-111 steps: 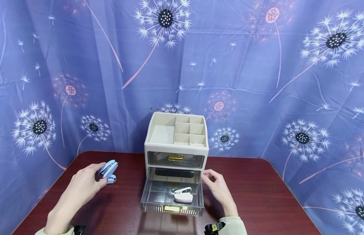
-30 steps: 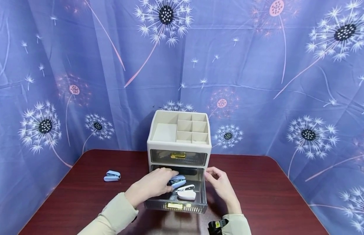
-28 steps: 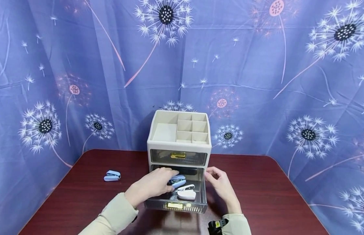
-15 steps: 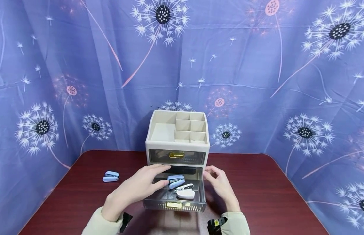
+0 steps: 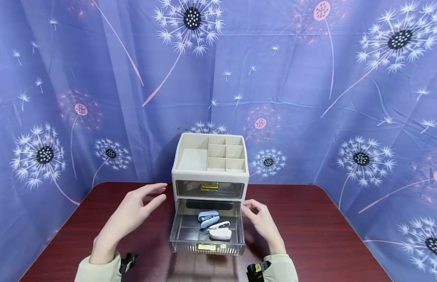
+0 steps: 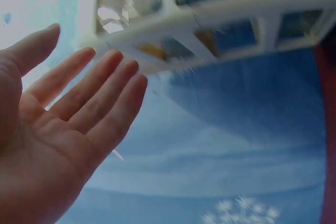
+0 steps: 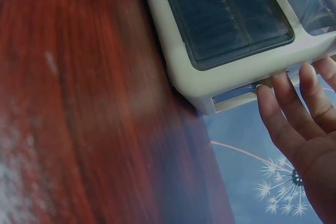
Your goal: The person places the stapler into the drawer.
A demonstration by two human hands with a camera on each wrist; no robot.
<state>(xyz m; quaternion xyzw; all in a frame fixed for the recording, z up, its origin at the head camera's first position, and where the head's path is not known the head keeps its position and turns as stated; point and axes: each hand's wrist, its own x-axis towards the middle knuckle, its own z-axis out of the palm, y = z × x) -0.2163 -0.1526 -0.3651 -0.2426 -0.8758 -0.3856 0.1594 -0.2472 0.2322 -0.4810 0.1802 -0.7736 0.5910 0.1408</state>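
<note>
A white desk organizer (image 5: pixel 210 176) stands on the table with its lower clear drawer (image 5: pixel 183 231) pulled out. Inside that drawer lie a light blue mini stapler (image 5: pixel 208 219) and a white mini stapler (image 5: pixel 220 234), side by side. My left hand (image 5: pixel 128 213) is in the air left of the organizer, holding nothing, thumb and fingers apart; the left wrist view shows its bare palm. It covers the spot where a second blue stapler lay. My right hand (image 5: pixel 261 221) rests its fingertips against the organizer's right side, beside the drawer, as the right wrist view (image 7: pixel 310 124) also shows.
The organizer's upper drawer (image 5: pixel 190 188), with a gold handle (image 5: pixel 209 187), is closed. Its top has open compartments (image 5: pixel 193 158). A blue dandelion-print curtain (image 5: pixel 292 78) hangs behind the dark red table (image 5: pixel 303 231).
My left hand brought a blue stapler from the table's left into the drawer, let it go there, and moved back left. My right hand has stayed at the organizer's side.
</note>
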